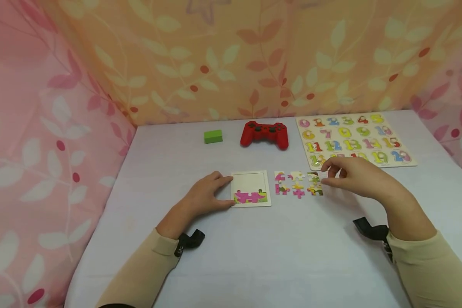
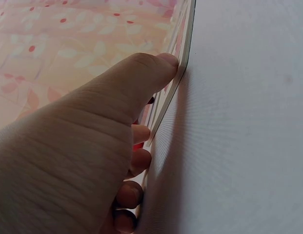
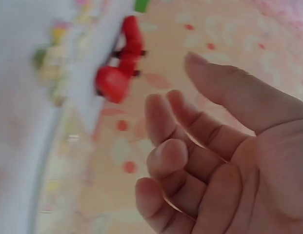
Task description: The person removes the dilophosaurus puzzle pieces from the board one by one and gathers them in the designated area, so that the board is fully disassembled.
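**Puzzle frame touched, nothing picked up: skids and knocked pieces are the risks**

We've got the white puzzle frame [image 1: 250,181] flat on the table [image 1: 277,248], near row of pink-and-green picture [image 1: 250,197] in, rest of the tray bare. 6 loose pieces [image 1: 298,187] lie just right of it, 2 rows of 3.

Left grip [image 1: 204,194]: thumb and forefinger spread, tips on the frame's left side, thumb at the near corner. Right grip [image 1: 356,177]: fingers loosely bent, thumb apart, holding nothing, just right of the loose pieces. We can't tell if a fingertip brushes the nearest one.

What could go wrong, our read:
- Frame support is on 1 side only. Press hard there and it could skid or pivot right, into the loose pieces.
- Pieces sit close together. A sloppy pinch could drag a neighbour or flip one.
- Tabs forced in at the wrong angle could lift the filled row.
- The number board [image 1: 344,133] sits close behind the right grip; a wide backswing could bump it.

Red controller [image 1: 264,134] and green block [image 1: 213,137] are farther back, low risk.
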The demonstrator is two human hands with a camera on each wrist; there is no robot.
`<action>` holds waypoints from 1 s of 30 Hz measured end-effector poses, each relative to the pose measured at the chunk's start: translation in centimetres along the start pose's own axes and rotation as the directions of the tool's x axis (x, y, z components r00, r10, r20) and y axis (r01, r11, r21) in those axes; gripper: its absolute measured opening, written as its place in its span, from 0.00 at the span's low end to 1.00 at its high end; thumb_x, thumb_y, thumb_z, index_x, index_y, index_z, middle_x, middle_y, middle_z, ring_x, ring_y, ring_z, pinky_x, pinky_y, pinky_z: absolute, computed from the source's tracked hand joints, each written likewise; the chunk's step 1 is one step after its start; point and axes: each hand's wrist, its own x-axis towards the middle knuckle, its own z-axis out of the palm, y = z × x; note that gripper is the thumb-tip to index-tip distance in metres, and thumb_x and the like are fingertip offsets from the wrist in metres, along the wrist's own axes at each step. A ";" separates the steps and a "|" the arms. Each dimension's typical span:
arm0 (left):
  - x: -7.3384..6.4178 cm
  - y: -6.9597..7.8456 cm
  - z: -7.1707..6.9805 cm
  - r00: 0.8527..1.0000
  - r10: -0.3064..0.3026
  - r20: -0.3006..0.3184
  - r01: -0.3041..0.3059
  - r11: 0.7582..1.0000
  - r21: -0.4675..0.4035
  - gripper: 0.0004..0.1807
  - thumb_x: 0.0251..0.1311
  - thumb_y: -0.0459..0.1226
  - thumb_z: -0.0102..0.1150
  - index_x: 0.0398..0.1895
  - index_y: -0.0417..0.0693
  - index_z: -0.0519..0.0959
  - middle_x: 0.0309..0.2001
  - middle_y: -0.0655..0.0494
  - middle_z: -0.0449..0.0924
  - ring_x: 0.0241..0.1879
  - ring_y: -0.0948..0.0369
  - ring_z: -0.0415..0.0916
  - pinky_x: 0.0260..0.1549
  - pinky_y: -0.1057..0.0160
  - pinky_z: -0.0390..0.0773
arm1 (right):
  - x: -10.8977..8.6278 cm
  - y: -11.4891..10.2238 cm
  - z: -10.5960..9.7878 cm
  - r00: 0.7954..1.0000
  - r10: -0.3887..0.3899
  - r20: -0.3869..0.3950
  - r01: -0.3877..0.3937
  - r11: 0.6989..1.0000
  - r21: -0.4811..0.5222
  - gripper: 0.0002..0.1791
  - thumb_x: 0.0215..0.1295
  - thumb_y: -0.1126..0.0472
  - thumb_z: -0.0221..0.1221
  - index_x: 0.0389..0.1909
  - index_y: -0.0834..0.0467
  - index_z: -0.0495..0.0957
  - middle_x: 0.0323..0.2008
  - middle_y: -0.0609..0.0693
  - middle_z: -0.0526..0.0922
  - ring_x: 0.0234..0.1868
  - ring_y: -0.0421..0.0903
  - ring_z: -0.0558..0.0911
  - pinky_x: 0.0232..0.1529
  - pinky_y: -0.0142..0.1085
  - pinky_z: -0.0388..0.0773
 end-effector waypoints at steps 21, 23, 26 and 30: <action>-0.9 -0.5 -0.1 0.998 0.047 -0.030 -0.047 0.999 0.007 0.45 0.53 0.59 0.73 0.72 0.49 0.74 0.47 0.60 0.72 0.43 0.62 0.69 0.42 0.60 0.73 | 0.9 -9.6 -1.4 0.964 -0.229 -0.135 0.246 0.960 0.130 0.13 0.67 0.52 0.69 0.49 0.51 0.84 0.34 0.45 0.80 0.29 0.44 0.77 0.32 0.36 0.74; -1.0 -0.5 -0.1 0.998 0.054 -0.024 -0.053 0.999 0.006 0.46 0.53 0.59 0.73 0.72 0.48 0.73 0.47 0.60 0.72 0.43 0.62 0.69 0.41 0.60 0.72 | 1.4 -10.5 -0.8 0.960 -0.247 -0.130 0.264 0.955 0.134 0.14 0.67 0.53 0.69 0.49 0.52 0.84 0.35 0.45 0.81 0.28 0.44 0.77 0.31 0.37 0.74; -0.8 -0.5 -0.1 0.998 0.064 -0.022 -0.064 0.998 0.002 0.47 0.52 0.61 0.74 0.73 0.48 0.73 0.47 0.60 0.71 0.43 0.62 0.68 0.40 0.61 0.72 | 2.3 -12.0 0.4 0.956 -0.270 -0.115 0.284 0.949 0.138 0.15 0.65 0.54 0.70 0.50 0.52 0.84 0.36 0.44 0.81 0.29 0.44 0.77 0.31 0.39 0.75; -0.5 -0.5 0.0 0.996 0.085 -0.035 -0.085 0.996 0.004 0.48 0.52 0.62 0.73 0.73 0.48 0.73 0.47 0.60 0.71 0.43 0.62 0.69 0.41 0.60 0.72 | 3.4 -13.7 2.6 0.946 -0.314 -0.079 0.321 0.941 0.103 0.17 0.64 0.54 0.71 0.52 0.53 0.84 0.38 0.44 0.81 0.30 0.43 0.77 0.33 0.39 0.76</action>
